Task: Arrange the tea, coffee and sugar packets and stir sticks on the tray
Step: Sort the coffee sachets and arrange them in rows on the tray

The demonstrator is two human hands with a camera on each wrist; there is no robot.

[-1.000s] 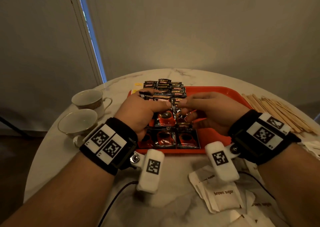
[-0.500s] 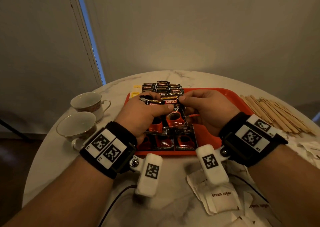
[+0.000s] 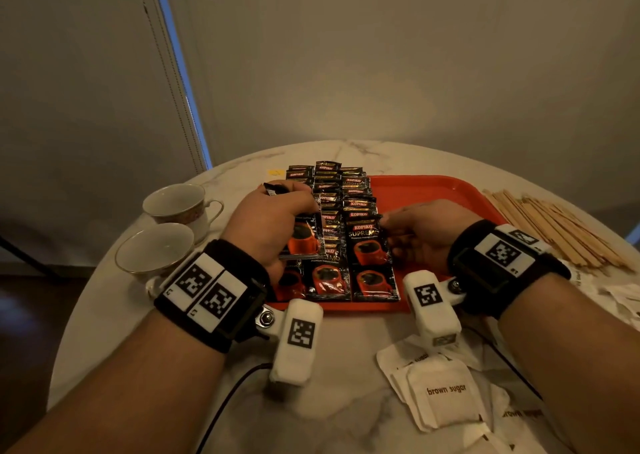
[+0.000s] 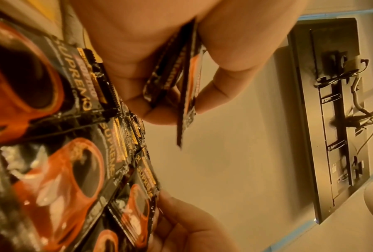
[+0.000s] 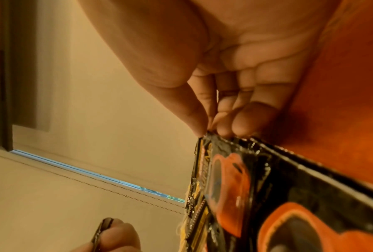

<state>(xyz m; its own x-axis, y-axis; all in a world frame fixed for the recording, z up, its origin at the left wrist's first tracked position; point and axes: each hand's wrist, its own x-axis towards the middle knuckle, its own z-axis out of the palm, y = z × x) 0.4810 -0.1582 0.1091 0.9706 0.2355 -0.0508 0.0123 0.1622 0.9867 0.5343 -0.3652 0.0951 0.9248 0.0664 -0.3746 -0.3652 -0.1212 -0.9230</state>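
Now parted: left hand (image 3: 273, 218) gripping spare coffee packets (image 3: 301, 238) above the tray (image 3: 433, 190), right hand (image 3: 426, 231) pinching one packet (image 3: 369, 245) onto the right row. Row-laying continuing; sugar, sticks untouched.

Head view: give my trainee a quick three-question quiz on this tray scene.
1. True or false: the stir sticks already lie on the red tray.
2. What does the left hand hold? A) sugar packets B) coffee packets C) a teacup
3. Fill in: the right hand pinches the edge of a ___ packet in the right-hand row.

Key: 1 false, they lie on the table right of the tray. 2 B. 3 coffee.
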